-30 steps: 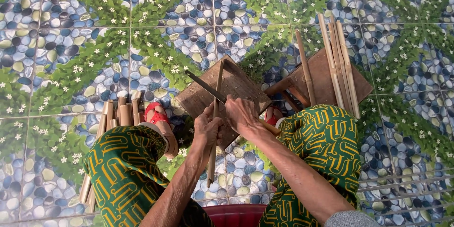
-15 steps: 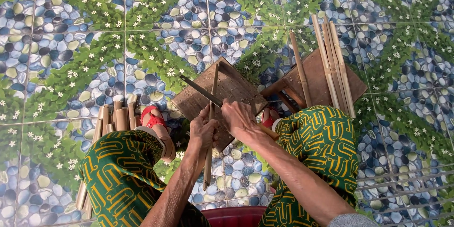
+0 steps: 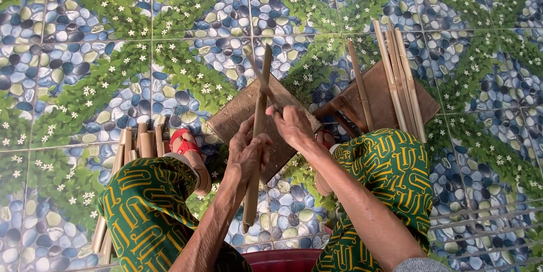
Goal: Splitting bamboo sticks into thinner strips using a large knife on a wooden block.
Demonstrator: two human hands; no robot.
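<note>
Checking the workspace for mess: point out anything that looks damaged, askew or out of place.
Nothing stands out as damaged or spilled. The left hand grips a bamboo strip over a worn wooden block, with the right hand beside it. More strips lie roughly parallel on a wooden stool, and others sit by the left foot.

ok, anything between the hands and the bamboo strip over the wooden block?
Nothing visible. The left hand grips the bamboo strip directly; the right hand holds the knife against its upper part, above the wooden block.
</note>
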